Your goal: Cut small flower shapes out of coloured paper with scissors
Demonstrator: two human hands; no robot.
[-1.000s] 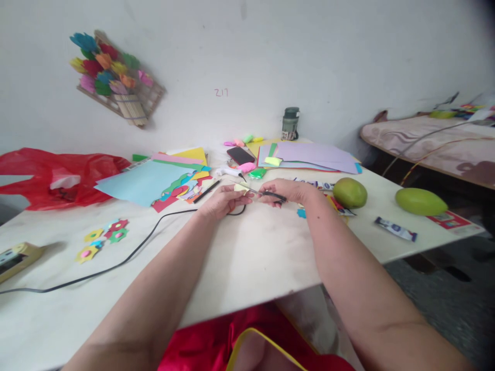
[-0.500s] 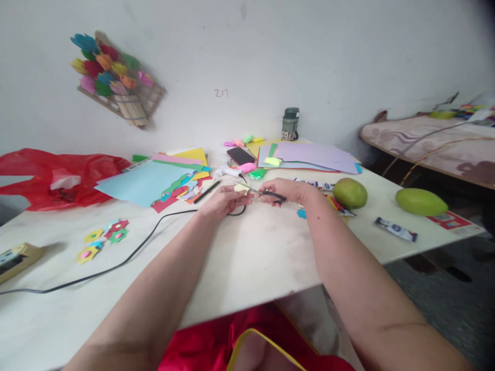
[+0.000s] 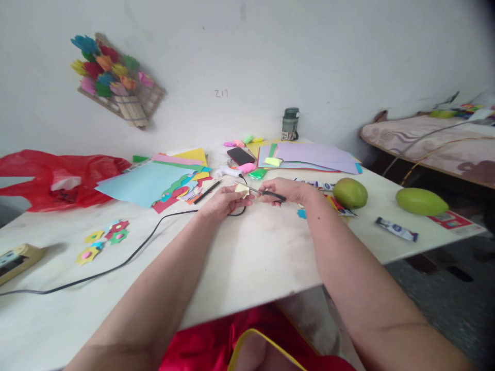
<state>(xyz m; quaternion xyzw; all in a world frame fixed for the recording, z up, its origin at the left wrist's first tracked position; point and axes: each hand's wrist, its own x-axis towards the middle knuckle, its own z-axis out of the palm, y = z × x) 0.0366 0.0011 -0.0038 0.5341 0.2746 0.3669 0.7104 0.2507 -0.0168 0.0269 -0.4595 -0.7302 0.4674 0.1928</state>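
My left hand [image 3: 224, 202] pinches a small pale yellow piece of paper [image 3: 242, 190] above the middle of the table. My right hand [image 3: 279, 189] is closed round the black handles of a pair of scissors [image 3: 273, 196]. The blades point left and lie against the paper; whether they are parted is too small to tell. A black cable [image 3: 147, 242] runs along the table and passes behind my left hand. Close by on the left lies a black pen-like stick [image 3: 207, 192]. Cut paper flowers [image 3: 88, 253] in several colours lie at the left.
Coloured sheets and scraps [image 3: 143, 180] lie behind my left hand, beside a red plastic bag [image 3: 58, 180]. Farther back are a phone [image 3: 240, 155], a white glue gun [image 3: 229, 172] and a green bottle [image 3: 290, 124]. Two green fruits, a mango-like one [image 3: 350, 193] nearer, and a tube [image 3: 396, 229] lie right.
The pale yellow paper has turned slightly between my left fingers and shows a little more of its face. Both hands stay almost in the same place.
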